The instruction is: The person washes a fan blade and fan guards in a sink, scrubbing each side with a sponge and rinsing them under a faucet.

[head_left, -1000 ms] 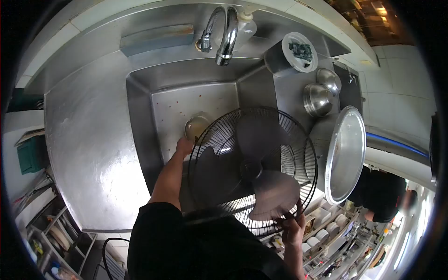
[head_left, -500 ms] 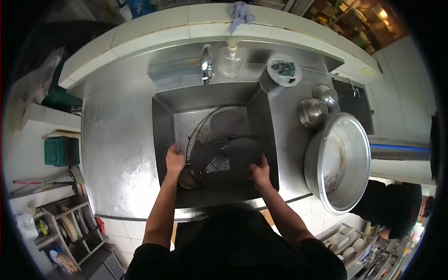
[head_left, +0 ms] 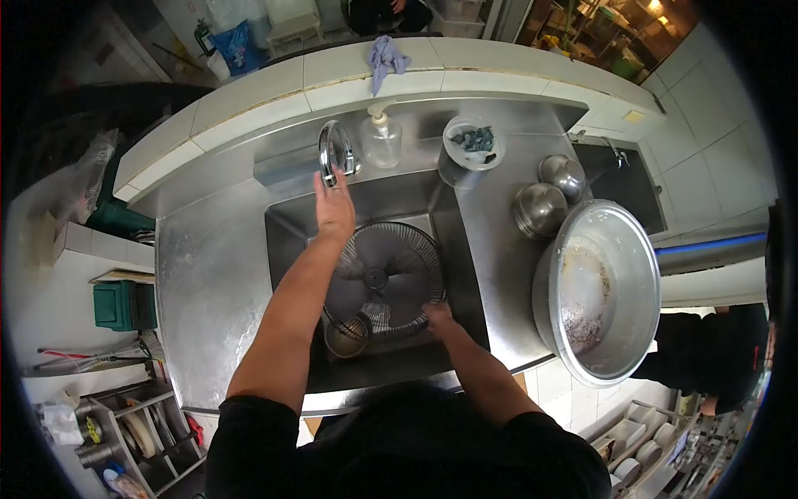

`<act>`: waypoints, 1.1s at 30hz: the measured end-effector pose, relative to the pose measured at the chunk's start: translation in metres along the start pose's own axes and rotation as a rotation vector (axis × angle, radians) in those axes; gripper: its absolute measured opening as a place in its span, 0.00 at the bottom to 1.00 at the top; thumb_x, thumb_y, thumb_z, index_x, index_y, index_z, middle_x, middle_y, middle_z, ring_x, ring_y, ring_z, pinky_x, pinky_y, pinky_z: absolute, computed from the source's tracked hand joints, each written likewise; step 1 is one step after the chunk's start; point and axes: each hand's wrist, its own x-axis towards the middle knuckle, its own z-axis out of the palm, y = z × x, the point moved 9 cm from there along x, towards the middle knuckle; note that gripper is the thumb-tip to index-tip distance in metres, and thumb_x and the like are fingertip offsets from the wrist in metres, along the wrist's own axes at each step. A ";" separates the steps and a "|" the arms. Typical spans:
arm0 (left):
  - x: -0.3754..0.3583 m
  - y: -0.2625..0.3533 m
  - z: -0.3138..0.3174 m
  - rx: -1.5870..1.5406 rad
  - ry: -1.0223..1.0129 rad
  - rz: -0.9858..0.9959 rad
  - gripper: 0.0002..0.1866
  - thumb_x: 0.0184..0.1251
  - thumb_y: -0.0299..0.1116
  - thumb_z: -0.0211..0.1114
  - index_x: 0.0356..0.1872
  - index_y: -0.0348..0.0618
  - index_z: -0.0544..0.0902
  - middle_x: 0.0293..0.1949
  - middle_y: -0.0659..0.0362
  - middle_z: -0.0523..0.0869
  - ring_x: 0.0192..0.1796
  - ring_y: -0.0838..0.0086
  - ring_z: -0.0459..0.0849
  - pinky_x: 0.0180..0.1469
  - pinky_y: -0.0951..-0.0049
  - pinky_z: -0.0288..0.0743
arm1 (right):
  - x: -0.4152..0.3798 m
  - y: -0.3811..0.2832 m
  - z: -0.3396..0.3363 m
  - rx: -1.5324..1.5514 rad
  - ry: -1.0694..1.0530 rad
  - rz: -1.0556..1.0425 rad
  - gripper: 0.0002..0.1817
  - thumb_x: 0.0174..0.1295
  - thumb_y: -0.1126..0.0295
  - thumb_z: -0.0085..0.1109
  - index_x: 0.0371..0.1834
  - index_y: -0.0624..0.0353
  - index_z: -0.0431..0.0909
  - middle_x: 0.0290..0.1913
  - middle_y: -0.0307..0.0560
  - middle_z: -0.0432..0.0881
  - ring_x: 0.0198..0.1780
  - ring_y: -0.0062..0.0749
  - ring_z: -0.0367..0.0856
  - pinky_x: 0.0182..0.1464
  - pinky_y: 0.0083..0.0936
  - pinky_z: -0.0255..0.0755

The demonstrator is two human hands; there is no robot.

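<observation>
A round black wire fan guard [head_left: 438, 279] lies in the steel sink [head_left: 291, 349], with dark fan blades [head_left: 403, 287] showing at it. At its lower right edge my right hand [head_left: 438, 316] is closed on the rim. My left hand [head_left: 335, 212] reaches up over the sink's back edge to the chrome faucet [head_left: 327, 145]. Its fingers are stretched out, with their tips right at the spout. Partly behind the guard's lower left edge sits a brownish round bowl [head_left: 343, 343] on the sink floor.
A soap pump bottle [head_left: 383, 143] and a tub [head_left: 467, 162] with dark green scraps stand behind the sink. To the right are two metal bowls [head_left: 540, 209] and a large tilted basin [head_left: 619, 291]. A purple cloth [head_left: 387, 60] hangs on the ledge; a person [head_left: 715, 353] is at right.
My left hand has left the fan guard and moved up to the faucet. The guard now lies flatter and faces up, with my right hand still at its edge. The view has shifted.
</observation>
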 end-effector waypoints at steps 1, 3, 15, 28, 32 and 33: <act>-0.011 -0.010 0.008 -0.149 -0.282 -0.081 0.43 0.77 0.47 0.55 0.86 0.40 0.51 0.88 0.50 0.50 0.89 0.51 0.45 0.82 0.37 0.47 | 0.010 0.014 -0.011 0.341 0.232 0.071 0.24 0.62 0.58 0.67 0.56 0.62 0.83 0.45 0.56 0.87 0.51 0.45 0.88 0.53 0.43 0.80; -0.035 -0.016 0.025 -0.411 -0.468 -0.142 0.46 0.70 0.46 0.64 0.85 0.39 0.57 0.85 0.47 0.58 0.88 0.49 0.48 0.79 0.30 0.49 | -0.047 -0.067 -0.089 0.518 0.396 0.227 0.24 0.63 0.56 0.64 0.53 0.65 0.85 0.47 0.64 0.89 0.49 0.52 0.89 0.54 0.47 0.78; -0.095 0.071 0.106 -2.961 -0.518 -0.602 0.11 0.82 0.43 0.60 0.48 0.48 0.83 0.34 0.64 0.89 0.33 0.77 0.90 0.33 0.73 0.85 | 0.019 -0.354 -0.216 0.953 -0.031 -0.183 0.18 0.71 0.60 0.65 0.51 0.66 0.88 0.40 0.57 0.91 0.38 0.36 0.92 0.41 0.33 0.88; -0.076 0.147 0.205 -2.338 -0.840 -0.757 0.11 0.71 0.42 0.73 0.40 0.46 0.85 0.23 0.66 0.77 0.19 0.77 0.67 0.20 0.68 0.58 | -0.021 -0.222 -0.514 -0.595 0.666 -0.134 0.13 0.62 0.64 0.63 0.47 0.51 0.92 0.46 0.52 0.92 0.45 0.48 0.91 0.51 0.39 0.84; -0.109 0.200 0.270 -2.009 -0.930 -0.678 0.18 0.68 0.43 0.75 0.47 0.37 0.88 0.31 0.56 0.86 0.26 0.66 0.79 0.27 0.57 0.69 | 0.011 -0.203 -0.495 -0.577 0.330 -0.061 0.17 0.62 0.68 0.56 0.52 0.55 0.89 0.49 0.55 0.91 0.54 0.49 0.89 0.60 0.41 0.79; -0.120 0.206 0.284 -1.811 -0.971 -0.717 0.24 0.67 0.43 0.76 0.54 0.34 0.85 0.40 0.50 0.88 0.35 0.61 0.84 0.35 0.55 0.75 | 0.019 -0.199 -0.497 -0.656 0.360 -0.072 0.19 0.62 0.69 0.55 0.54 0.56 0.87 0.53 0.57 0.90 0.58 0.51 0.87 0.63 0.41 0.77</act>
